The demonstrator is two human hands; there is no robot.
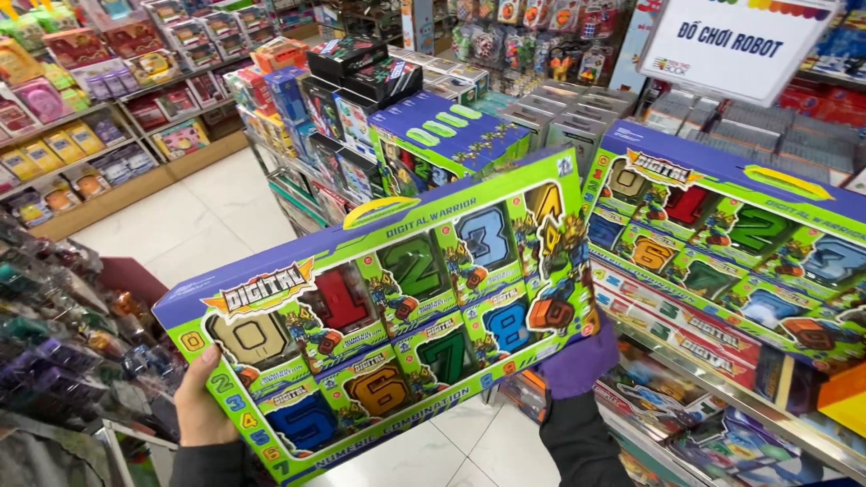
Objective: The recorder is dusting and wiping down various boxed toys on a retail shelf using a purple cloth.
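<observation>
left hand [200,408] gripping, right hand [577,361] gloved, raised

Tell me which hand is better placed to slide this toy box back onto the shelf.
Probably the right hand: it props the toy box at the end nearest the shelf. The left hand grips the far end.

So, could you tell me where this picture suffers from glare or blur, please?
Head view: even shop lighting; soft glare on the box windows; left hand sharp, right hand hidden behind the box; hanging packs at left blurred; shelves bend toward the edges.
</observation>
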